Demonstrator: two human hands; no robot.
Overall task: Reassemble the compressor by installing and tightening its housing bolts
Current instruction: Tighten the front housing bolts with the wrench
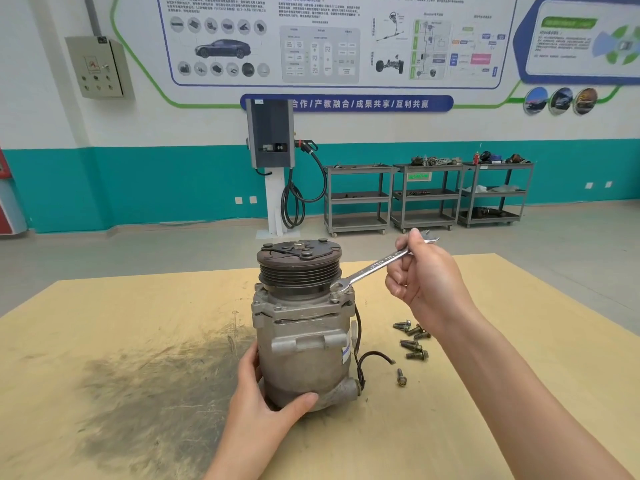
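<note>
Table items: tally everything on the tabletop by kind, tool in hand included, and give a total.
Compressor: 1
Wrench: 1
Loose bolts: 7
Total: 9

A single head-worn wide-angle camera looks forward and down from above the near edge of the pale yellow wooden tabletop (138,323). The grey metal compressor with its black ribbed pulley (304,327) stands close below, at frame centre, both forearms reaching in from the bottom edge. Beyond the tabletop's far edge, the view takes in the grey floor (138,244) and the teal-and-white wall (156,181), far off.
</note>
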